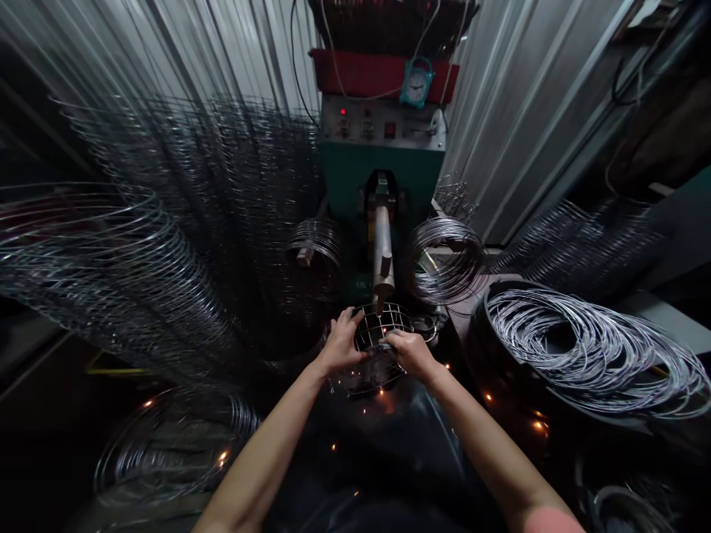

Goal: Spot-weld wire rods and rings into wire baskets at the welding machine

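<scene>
A round wire grid lies under the tip of the metal arm of a green machine. My left hand grips the grid's left edge, thumb and fingers around the rim. At its near right side my right hand is closed on the wire, fingers bent inward. Small orange sparks scatter below and beside the hands. Part of the grid's near side is dark and blurred.
Tall stacks of wire rings stand at the left. Wire coils flank the machine arm. A round bin with many wire rings is at the right. A blue clock hangs above the control panel.
</scene>
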Tool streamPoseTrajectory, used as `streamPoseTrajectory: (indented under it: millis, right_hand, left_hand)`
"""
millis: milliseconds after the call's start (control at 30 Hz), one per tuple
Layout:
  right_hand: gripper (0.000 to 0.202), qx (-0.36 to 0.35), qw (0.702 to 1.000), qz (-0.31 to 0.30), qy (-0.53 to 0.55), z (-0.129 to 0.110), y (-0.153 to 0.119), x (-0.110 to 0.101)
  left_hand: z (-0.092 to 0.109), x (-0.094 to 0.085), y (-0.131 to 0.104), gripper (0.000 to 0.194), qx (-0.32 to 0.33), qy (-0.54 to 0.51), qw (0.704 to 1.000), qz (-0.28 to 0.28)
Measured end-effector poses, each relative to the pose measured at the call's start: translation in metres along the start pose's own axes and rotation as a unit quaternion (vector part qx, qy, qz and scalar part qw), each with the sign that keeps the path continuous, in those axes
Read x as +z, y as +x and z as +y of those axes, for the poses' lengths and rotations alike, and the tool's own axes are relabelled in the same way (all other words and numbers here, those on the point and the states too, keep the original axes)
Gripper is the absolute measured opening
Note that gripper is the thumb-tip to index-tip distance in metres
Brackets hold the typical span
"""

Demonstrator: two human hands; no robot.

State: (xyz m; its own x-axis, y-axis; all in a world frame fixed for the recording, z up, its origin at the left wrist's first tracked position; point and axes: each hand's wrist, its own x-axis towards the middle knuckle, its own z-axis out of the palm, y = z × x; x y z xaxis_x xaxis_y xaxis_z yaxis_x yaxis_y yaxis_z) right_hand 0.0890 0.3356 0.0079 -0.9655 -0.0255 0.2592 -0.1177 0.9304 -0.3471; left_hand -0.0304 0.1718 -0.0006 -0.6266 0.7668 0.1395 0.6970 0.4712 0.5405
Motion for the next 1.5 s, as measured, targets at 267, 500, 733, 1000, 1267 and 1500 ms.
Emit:
streamPoseTrajectory:
  millis: [267,500,733,1000,1267,1500]
  right_hand:
    - [0.026,0.054,0.997,0.043,0.025,0.007,0.008,0.003]
    - [0.03,0.203,0.968,0.141,0.043,0.041,-0.097,0.036]
    - [0.02,0.398,0.917,-0.007,0.03,0.079,-0.172,0.072]
    - [0.018,0.405,0.913,-0.034,0.036,0.082,-0.163,0.068]
    - [0.013,0.416,0.906,-0.074,0.005,0.058,-0.15,0.068]
    - [0.024,0.504,0.855,-0.022,-0.121,0.064,-0.152,-0.013]
  left_hand:
    - [0.002,-0.006,0.018,0.092,-0.015,0.023,0.999,0.025]
    - [-0.006,-0.008,0.03,0.089,-0.04,0.033,0.997,0.053]
    - [-0.008,-0.013,0.04,0.089,-0.065,0.035,0.996,0.051]
    - [-0.01,-0.011,0.044,0.088,-0.065,0.012,0.997,0.028]
    - [-0.006,-0.012,0.045,0.089,-0.079,0.031,0.996,0.017]
    - [-0.001,-0.02,0.042,0.095,-0.071,0.062,0.995,-0.015]
